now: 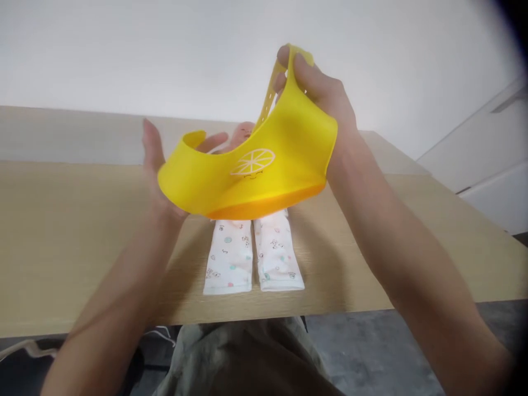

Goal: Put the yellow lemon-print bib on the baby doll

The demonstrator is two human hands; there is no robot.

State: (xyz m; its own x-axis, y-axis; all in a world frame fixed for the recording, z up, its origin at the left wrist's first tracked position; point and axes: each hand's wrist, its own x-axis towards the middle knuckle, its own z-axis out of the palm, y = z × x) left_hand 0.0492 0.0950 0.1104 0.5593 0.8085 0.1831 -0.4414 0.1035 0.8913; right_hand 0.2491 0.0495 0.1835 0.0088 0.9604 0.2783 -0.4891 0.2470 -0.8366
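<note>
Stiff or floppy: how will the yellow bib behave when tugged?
The yellow bib will probably flex yet hold some shape: it bows in a broad, uncreased curve. Its strap, narrow and holed, may bend more easily. The smooth-looking surface could feel slightly slippery.

No lettering or numbers can be read. The yellow bib point(292, 148) bears a citrus-slice emblem point(253, 162); below the bib, white trouser legs point(231, 261) carry small printed motifs.

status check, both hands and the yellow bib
Right hand pinching upper end of bib. Left hand partly behind bib, grip unclear. Bib aloft, partly blocking view of white pants.
</note>
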